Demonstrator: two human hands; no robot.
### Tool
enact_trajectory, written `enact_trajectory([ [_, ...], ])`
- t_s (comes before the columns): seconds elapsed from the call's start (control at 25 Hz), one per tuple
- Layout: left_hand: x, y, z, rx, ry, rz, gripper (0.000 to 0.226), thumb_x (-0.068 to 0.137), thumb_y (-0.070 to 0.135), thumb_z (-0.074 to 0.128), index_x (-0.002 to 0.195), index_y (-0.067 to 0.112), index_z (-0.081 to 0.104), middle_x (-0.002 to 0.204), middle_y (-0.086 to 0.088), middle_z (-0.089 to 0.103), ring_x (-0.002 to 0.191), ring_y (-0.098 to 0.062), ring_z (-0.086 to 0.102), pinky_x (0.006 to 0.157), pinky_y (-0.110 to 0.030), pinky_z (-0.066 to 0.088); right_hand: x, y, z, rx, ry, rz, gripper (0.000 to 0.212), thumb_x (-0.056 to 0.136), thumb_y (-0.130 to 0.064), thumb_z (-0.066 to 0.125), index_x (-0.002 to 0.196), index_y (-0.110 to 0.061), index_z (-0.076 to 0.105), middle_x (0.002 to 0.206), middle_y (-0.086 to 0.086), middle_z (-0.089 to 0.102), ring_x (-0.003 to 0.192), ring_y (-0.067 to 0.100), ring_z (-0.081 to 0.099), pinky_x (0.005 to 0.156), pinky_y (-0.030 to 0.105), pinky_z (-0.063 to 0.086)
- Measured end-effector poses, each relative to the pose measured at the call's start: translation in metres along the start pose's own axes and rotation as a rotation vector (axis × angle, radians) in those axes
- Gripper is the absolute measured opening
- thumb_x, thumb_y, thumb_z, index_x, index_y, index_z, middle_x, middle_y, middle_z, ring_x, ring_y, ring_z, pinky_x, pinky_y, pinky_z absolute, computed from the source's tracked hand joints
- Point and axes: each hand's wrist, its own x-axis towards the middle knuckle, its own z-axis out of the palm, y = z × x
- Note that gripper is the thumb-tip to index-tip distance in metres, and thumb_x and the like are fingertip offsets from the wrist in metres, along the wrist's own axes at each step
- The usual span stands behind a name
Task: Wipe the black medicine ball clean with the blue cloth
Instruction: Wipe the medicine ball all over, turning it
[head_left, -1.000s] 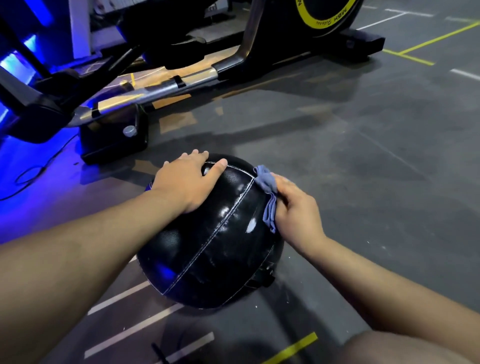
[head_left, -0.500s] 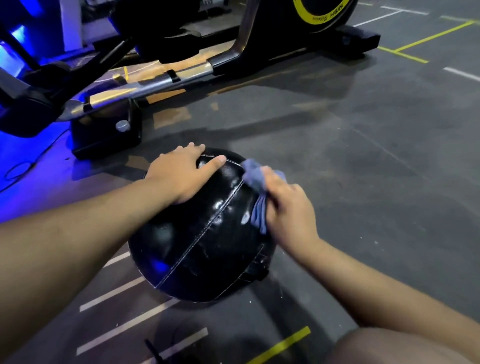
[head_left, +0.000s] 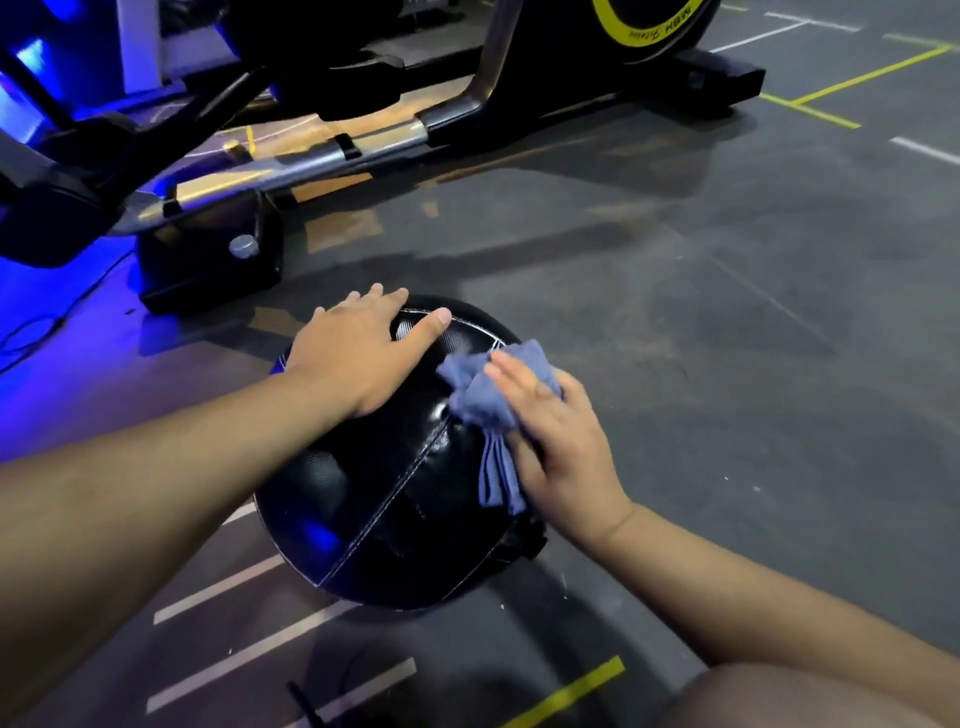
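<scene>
Dim scene, blue glow left, wide-angle distortion

Thumb of the right hand (head_left: 563, 447) seems hidden behind blue cloth (head_left: 483, 400).

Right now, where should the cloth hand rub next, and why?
Probably slide the right hand and blue cloth down the near side of the black medicine ball; the cloth sits up high, and the left hand rests flat on top, steadying it.

Single head-worn wide-angle view, facing forward and down; ball (head_left: 395, 493) close, within arm's reach, centre frame; exercise machine (head_left: 332, 156) farther ahead, top.
</scene>
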Motion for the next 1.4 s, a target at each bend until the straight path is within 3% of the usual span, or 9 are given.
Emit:
enact_trajectory([
  [0.16, -0.003, 0.015, -0.002, -0.008, -0.005, -0.037, 0.089, 0.082, 0.082, 0.016, 0.150, 0.027, 0.032, 0.160, -0.003, 0.024, 0.148, -0.021, 0.022, 0.118, -0.049, 0.019, 0.038, 0.032, -0.008, 0.119, -0.054, 0.653, 0.030, 0.100, -0.026, 0.049, 0.125, -0.032, 0.062, 0.116, -0.010, 0.070, 0.094, 0.000, 0.057, 0.077, 0.012, 0.037],
  [0.24, -0.008, 0.021, -0.001, 0.000, 0.009, -0.049, 0.088, 0.083, 0.082, 0.015, 0.149, 0.028, 0.034, 0.160, -0.003, 0.025, 0.147, -0.022, 0.022, 0.118, -0.049, 0.020, 0.035, 0.027, -0.008, 0.160, 0.020, 0.712, 0.029, 0.100, -0.028, 0.049, 0.125, -0.031, 0.064, 0.117, -0.009, 0.070, 0.093, -0.001, 0.058, 0.078, 0.009, 0.039],
  [0.4, 0.000, 0.014, 0.000, -0.004, 0.035, -0.077, 0.081, 0.087, 0.078, 0.017, 0.147, 0.029, 0.039, 0.159, -0.004, 0.028, 0.145, -0.025, 0.028, 0.116, -0.049, 0.025, -0.024, -0.041, 0.009, 0.024, 0.047, 0.107, 0.042, 0.088, -0.012, 0.059, 0.130, -0.016, 0.062, 0.135, 0.007, 0.061, 0.117, 0.018, 0.055, 0.106, 0.034, 0.037],
  [0.56, 0.004, 0.001, 0.001, 0.011, -0.001, -0.069, 0.081, 0.084, 0.081, 0.014, 0.147, 0.034, 0.035, 0.160, 0.000, 0.027, 0.144, -0.025, 0.031, 0.114, -0.046, 0.026, -0.012, -0.033, 0.002, -0.129, -0.017, -0.336, 0.038, 0.084, -0.012, 0.057, 0.120, -0.008, 0.069, 0.131, 0.008, 0.063, 0.112, 0.031, 0.056, 0.104, 0.042, 0.034],
  [0.72, -0.012, -0.002, 0.004, -0.006, 0.021, -0.043, 0.081, 0.084, 0.081, 0.018, 0.149, 0.035, 0.031, 0.161, 0.002, 0.022, 0.147, -0.020, 0.025, 0.117, -0.046, 0.025, 0.019, 0.007, -0.002, 0.029, 0.109, 0.365, 0.031, 0.093, -0.017, 0.058, 0.122, -0.017, 0.068, 0.115, 0.002, 0.072, 0.095, 0.009, 0.061, 0.088, 0.018, 0.044],
  [0.84, -0.026, 0.002, 0.002, -0.013, 0.051, -0.023, 0.082, 0.084, 0.081, 0.018, 0.150, 0.033, 0.031, 0.161, 0.001, 0.021, 0.148, -0.017, 0.021, 0.117, -0.047, 0.024, 0.030, 0.045, -0.009, 0.186, -0.154, 0.839, 0.019, 0.097, -0.031, 0.054, 0.103, -0.027, 0.072, 0.093, -0.005, 0.074, 0.094, 0.013, 0.067, 0.080, 0.023, 0.048],
  [1.0, -0.030, 0.010, 0.005, -0.009, 0.099, -0.028, 0.077, 0.088, 0.076, 0.020, 0.148, 0.032, 0.035, 0.161, 0.000, 0.023, 0.147, -0.018, 0.023, 0.117, -0.047, 0.024, 0.008, 0.043, -0.007, 0.301, -0.069, 0.968, 0.024, 0.098, -0.037, 0.050, 0.103, -0.026, 0.071, 0.091, -0.006, 0.075, 0.092, 0.016, 0.069, 0.087, 0.037, 0.053],
  [1.28, 0.024, -0.004, -0.001, 0.100, -0.021, -0.097, 0.074, 0.088, 0.076, 0.015, 0.144, 0.036, 0.041, 0.157, 0.002, 0.032, 0.133, -0.036, 0.044, 0.102, -0.043, 0.037, -0.044, -0.010, -0.011, -0.160, -0.119, 0.797, 0.023, 0.097, -0.029, 0.050, 0.096, -0.013, 0.068, 0.084, 0.016, 0.073, 0.080, 0.041, 0.064, 0.062, 0.035, 0.037],
  [1.4, 0.027, 0.001, -0.001, 0.121, -0.030, -0.049, 0.073, 0.089, 0.076, 0.016, 0.146, 0.036, 0.038, 0.158, 0.003, 0.030, 0.134, -0.036, 0.042, 0.102, -0.042, 0.036, -0.051, -0.012, -0.009, 0.049, -0.091, 0.900, 0.027, 0.100, -0.028, 0.046, 0.120, -0.022, 0.064, 0.102, 0.000, 0.074, 0.094, 0.023, 0.067, 0.073, 0.028, 0.042],
])
